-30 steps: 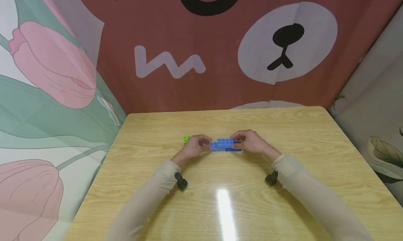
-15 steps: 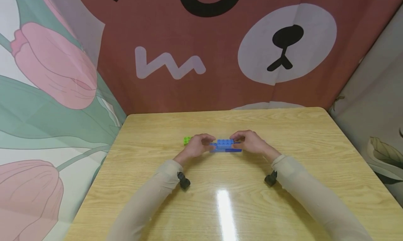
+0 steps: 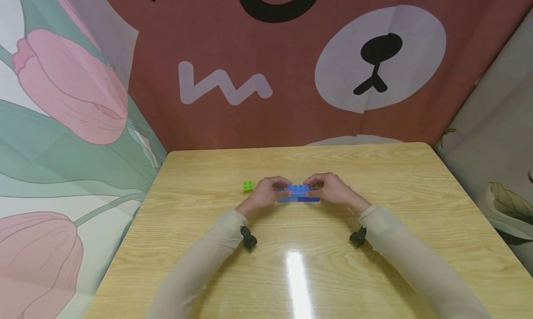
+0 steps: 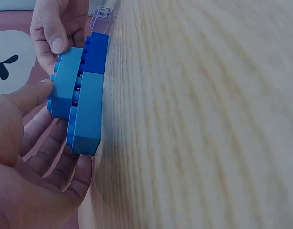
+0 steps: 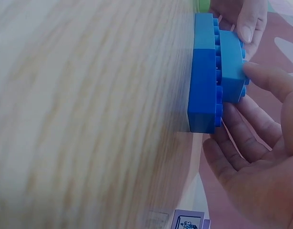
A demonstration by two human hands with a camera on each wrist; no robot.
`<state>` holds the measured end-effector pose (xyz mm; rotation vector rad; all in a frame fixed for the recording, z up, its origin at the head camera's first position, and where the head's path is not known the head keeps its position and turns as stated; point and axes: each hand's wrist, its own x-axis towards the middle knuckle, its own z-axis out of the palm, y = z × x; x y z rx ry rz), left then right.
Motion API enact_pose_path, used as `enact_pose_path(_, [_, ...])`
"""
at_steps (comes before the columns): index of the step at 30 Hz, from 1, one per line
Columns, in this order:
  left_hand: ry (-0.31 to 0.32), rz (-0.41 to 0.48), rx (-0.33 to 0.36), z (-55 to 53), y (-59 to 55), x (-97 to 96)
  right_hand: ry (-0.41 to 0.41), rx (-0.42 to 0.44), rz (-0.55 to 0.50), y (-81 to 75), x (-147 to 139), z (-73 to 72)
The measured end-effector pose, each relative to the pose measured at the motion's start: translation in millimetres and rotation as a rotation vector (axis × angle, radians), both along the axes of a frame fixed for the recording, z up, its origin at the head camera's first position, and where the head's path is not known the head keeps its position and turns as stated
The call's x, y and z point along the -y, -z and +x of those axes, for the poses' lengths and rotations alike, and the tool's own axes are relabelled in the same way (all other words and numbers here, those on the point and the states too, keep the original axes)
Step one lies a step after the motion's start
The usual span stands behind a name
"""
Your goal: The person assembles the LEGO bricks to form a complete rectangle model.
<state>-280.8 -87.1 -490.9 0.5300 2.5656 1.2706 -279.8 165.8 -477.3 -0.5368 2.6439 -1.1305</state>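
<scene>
A light blue building brick (image 3: 298,189) lies across the joint of two lower bricks on the table. Of those, the left one is light blue (image 4: 91,114) and the right one dark blue (image 5: 203,88). Rows of studs show in the gap under the upper brick in both wrist views. My left hand (image 3: 266,193) grips the upper brick's left end, its thumb at the studded top and the other fingers behind. From the other side my right hand (image 3: 331,187) pinches the right end between thumb and fingers.
Left of my left hand stands a green brick (image 3: 247,186). A purple brick (image 5: 188,220) with a printed picture is near my right hand, hidden in the head view. The wooden table (image 3: 216,166) meets a printed cloth (image 3: 291,120) at its back edge.
My left hand has slid right along the bricks and come to the upper one's left end, uncovering the green brick. My right hand has hardly moved.
</scene>
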Motion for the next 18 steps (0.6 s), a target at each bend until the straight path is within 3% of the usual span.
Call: enact_pose_path(18, [-0.017,0.008,0.029,-0.5,-2.9,-2.1,0.011,0.017,-0.032,1.6,1.1,-0.6])
